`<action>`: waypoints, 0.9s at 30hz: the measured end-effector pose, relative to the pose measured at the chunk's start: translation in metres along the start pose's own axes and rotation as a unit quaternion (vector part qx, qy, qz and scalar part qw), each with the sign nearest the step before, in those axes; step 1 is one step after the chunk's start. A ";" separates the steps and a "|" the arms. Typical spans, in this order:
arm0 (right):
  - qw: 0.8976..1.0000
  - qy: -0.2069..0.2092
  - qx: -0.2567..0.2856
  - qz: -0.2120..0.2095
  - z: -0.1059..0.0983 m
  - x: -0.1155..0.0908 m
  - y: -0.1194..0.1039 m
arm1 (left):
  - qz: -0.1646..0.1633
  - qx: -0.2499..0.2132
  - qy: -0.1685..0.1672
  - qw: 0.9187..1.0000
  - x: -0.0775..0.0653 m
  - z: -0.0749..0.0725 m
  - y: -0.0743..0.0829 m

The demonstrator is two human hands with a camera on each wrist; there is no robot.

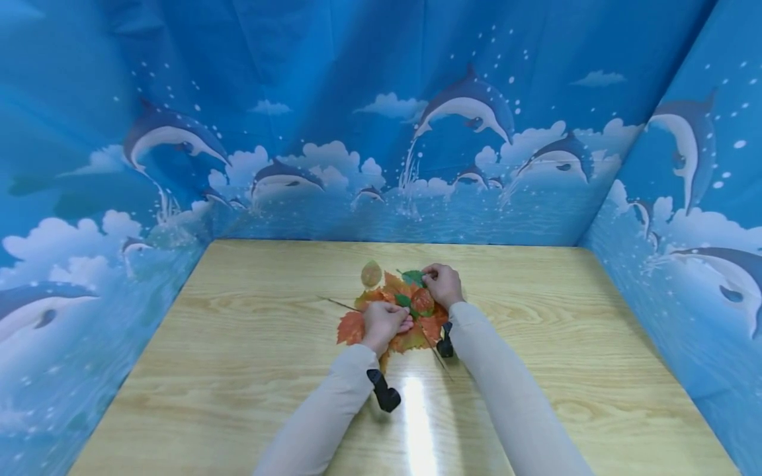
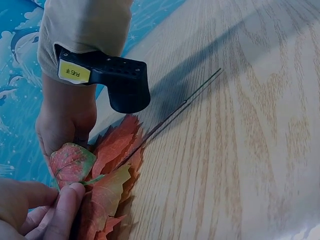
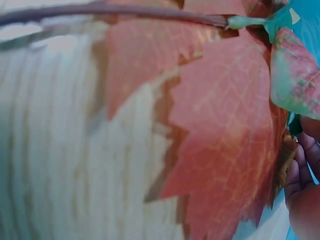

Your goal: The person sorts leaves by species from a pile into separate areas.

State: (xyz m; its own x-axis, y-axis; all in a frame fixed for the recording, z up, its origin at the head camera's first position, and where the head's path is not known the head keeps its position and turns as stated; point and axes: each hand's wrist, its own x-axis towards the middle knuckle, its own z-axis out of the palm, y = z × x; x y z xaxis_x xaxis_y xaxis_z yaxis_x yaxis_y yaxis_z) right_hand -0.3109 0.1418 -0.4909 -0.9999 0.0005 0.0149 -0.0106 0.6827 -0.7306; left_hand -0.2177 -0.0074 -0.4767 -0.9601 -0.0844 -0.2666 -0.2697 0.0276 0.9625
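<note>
Leaves [image 1: 411, 338], orange and toothed, lay in an overlapping heap on the table [image 1: 208, 357], between your two hands, probably so that both could reach in without crossing. Near the middle of the heap, the rosy leaf [image 1: 423, 302] sat on top of the orange ones, so its green base was exposed to your fingertips. Your left hand [image 1: 383, 324] pinched it there between thumb and finger; exactly which bit lay in the pinch was partly hidden, but the hold looked light, more to steady than to press. Your right hand [image 1: 443, 284] reached to the far side of the heap and pinched the green leaf [image 1: 412, 276] by its edge, a grip that seemed to suit something so thin.

Farther out, a brown stem [image 1: 436, 359] ran from the heap toward you between your forearms, where neither sleeve [image 1: 514, 390] bore down on it. Another stem [image 1: 336, 303] stuck out to the left. A pale leaf [image 1: 372, 274] lay just beside the heap's far edge. Beyond the table hung the dolphin-printed cloth [image 1: 357, 86].
</note>
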 end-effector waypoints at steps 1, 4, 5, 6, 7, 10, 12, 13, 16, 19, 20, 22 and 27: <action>1.000 0.000 0.000 -0.001 0.000 0.000 0.000 | 0.000 0.001 0.000 1.000 0.000 0.000 0.000; 1.000 0.001 0.001 -0.003 -0.001 -0.001 -0.001 | -0.001 0.001 0.002 1.000 0.000 0.001 0.001; 1.000 0.002 0.001 -0.003 -0.002 -0.001 -0.002 | -0.001 0.001 0.002 1.000 -0.001 0.001 0.001; 1.000 0.001 0.002 -0.003 -0.002 -0.001 -0.002 | 0.001 0.002 0.002 1.000 -0.001 0.001 0.002; 1.000 0.001 0.003 -0.003 -0.002 -0.001 -0.002 | 0.001 0.002 0.001 1.000 -0.001 0.000 0.002; 1.000 -0.004 0.009 -0.001 -0.003 -0.001 -0.001 | 0.003 0.007 -0.002 1.000 -0.002 -0.002 0.004; 1.000 -0.004 0.010 -0.002 -0.002 -0.001 0.001 | 0.004 0.013 -0.004 1.000 -0.001 -0.006 0.008; 1.000 -0.002 0.011 -0.005 -0.002 -0.001 0.002 | 0.002 0.013 -0.005 1.000 -0.001 -0.008 0.010; 1.000 0.002 0.015 -0.008 -0.002 -0.001 0.004 | -0.001 0.014 -0.006 1.000 0.001 -0.018 0.017; 1.000 0.002 0.025 -0.007 -0.002 -0.002 0.004 | -0.009 0.020 0.000 1.000 0.003 -0.031 0.026; 1.000 0.000 0.028 -0.004 -0.002 -0.003 0.004 | -0.012 0.024 0.005 1.000 0.004 -0.037 0.028; 0.999 -0.003 0.034 -0.003 -0.003 -0.004 0.004 | -0.017 0.029 0.013 0.999 0.005 -0.049 0.034; 0.999 -0.008 0.038 -0.006 -0.004 -0.005 0.004 | -0.017 0.035 0.025 0.999 0.006 -0.088 0.043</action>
State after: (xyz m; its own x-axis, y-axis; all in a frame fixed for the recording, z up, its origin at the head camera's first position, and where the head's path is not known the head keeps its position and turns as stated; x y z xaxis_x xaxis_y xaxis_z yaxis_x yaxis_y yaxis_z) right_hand -0.3062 0.1472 -0.4909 -0.9997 -0.0196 0.0132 -0.0225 0.6245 -0.7807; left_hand -0.2285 -0.0946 -0.4329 -0.9457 -0.1368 -0.2947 -0.3085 0.0936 0.9466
